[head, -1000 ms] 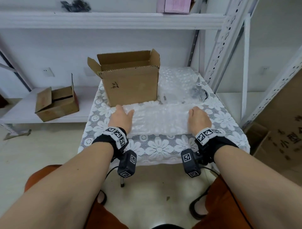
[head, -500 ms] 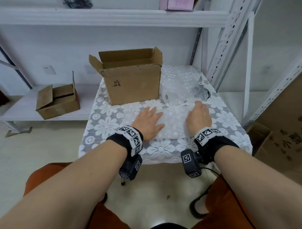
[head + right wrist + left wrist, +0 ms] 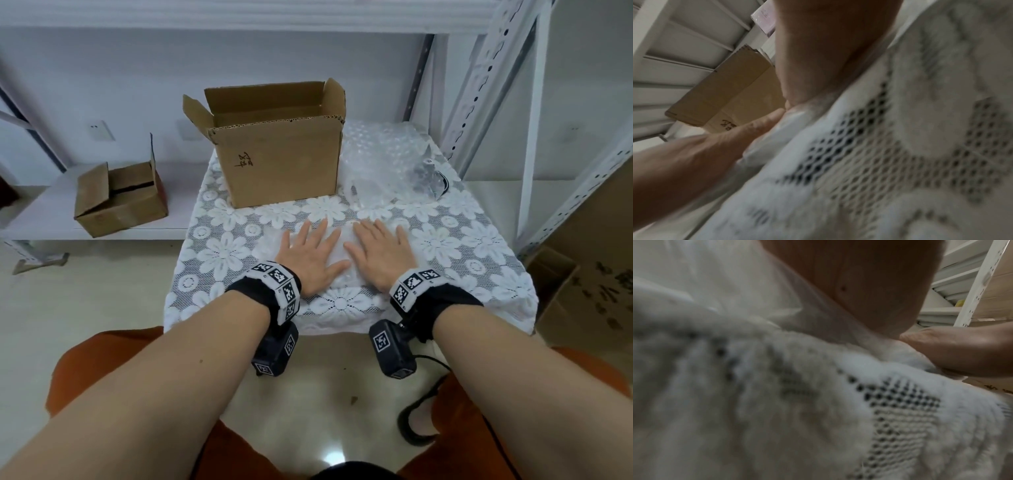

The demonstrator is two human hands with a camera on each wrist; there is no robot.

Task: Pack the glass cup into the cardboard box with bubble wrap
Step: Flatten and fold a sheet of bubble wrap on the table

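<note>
A small sheet of bubble wrap (image 3: 338,245) lies on the lace tablecloth (image 3: 222,253). My left hand (image 3: 308,253) and right hand (image 3: 380,253) press flat on it side by side, fingers straight, thumbs nearly touching. The open cardboard box (image 3: 281,161) stands upright behind them, flaps up. At the back right the clear glass cup (image 3: 426,173) rests on more bubble wrap (image 3: 380,150); how it lies is hard to tell. The left wrist view shows my left palm (image 3: 859,280) on the wrap, the right hand (image 3: 962,350) beside it. In the right wrist view the right palm (image 3: 828,48) lies flat.
A second, smaller cardboard box (image 3: 120,198) sits on a low shelf to the left. White metal shelving uprights (image 3: 479,85) rise at the right of the table. Large cartons (image 3: 589,274) stand on the floor at the right. My knees are under the table's near edge.
Both hands have slid inward over the bubble wrap, the left one furthest, and now lie close together at the middle. The sheet under them looks narrower than before.
</note>
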